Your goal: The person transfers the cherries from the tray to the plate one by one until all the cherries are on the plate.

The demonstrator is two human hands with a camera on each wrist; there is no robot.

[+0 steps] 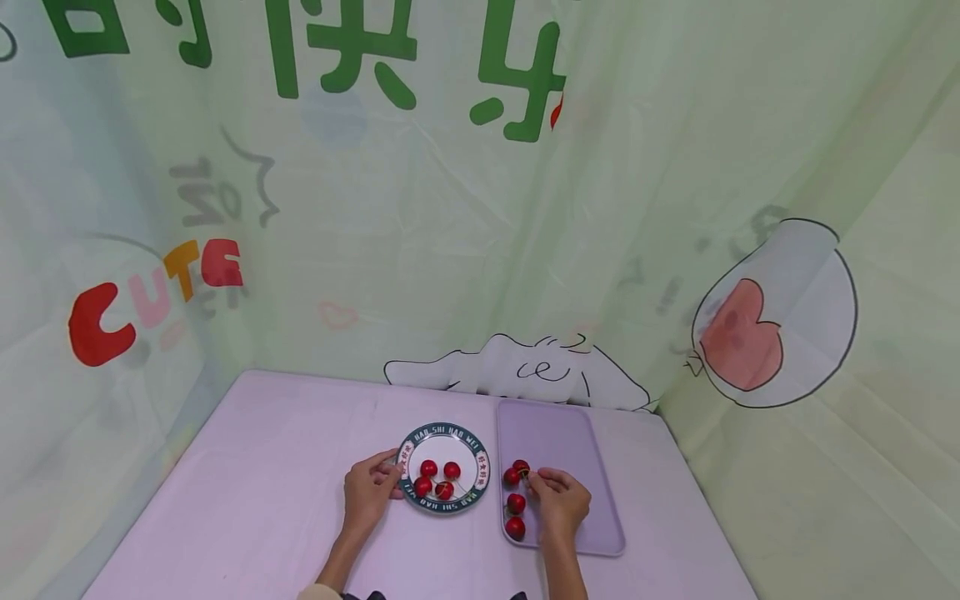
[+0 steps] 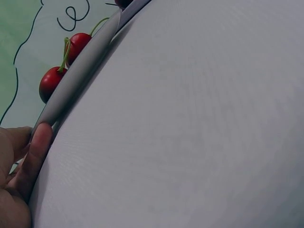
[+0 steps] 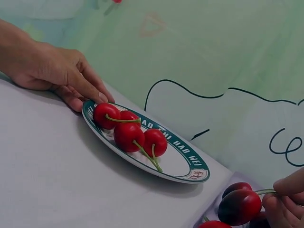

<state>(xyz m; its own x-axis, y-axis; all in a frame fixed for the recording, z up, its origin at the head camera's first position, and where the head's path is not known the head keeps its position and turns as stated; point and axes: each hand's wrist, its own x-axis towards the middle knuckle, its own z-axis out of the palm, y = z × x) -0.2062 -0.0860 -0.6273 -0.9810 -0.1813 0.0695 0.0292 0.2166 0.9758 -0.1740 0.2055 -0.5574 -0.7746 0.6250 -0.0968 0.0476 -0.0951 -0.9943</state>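
Note:
My left hand (image 1: 366,492) pinches the left rim of a round white plate (image 1: 442,430) with a green lettered border; thumb and fingers show at the rim in the left wrist view. Several red cherries (image 3: 129,136) with green stems lie together on the plate. Over the left part of a lilac tray (image 1: 551,437), my right hand (image 1: 564,504) pinches a thin green stem (image 3: 264,191) between thumb and finger. It runs to a dark red cherry (image 3: 240,207) touching or close to another; whether it is lifted, I cannot tell. More cherries (image 1: 515,515) lie along the tray's left edge.
Plate and tray stand side by side on a table with a pale cloth (image 1: 285,467), a narrow gap between them. Behind the table hangs a printed curtain (image 1: 420,250) with green characters and drawings.

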